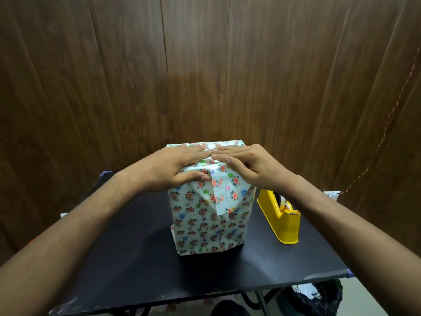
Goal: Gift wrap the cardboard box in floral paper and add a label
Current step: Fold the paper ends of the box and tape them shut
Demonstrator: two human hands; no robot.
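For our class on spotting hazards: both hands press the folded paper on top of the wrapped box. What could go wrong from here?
1. The triangular flap on the near side looks untaped; it may spring open if the left hand lifts.
2. Reaching for the tape dispenser frees the right hand, so the top folds could loosen.

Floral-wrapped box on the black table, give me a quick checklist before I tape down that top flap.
1. Left hand pressing the top folds flat: ok.
2. Right hand pressing the top too: ok.
3. Floral-papered cardboard box standing upright on the black table: ok.
4. Triangular paper flap folded down the front: ok; taped: cannot tell.
5. Yellow tape dispenser beside the box: ok.
6. Label in sight: not ok.
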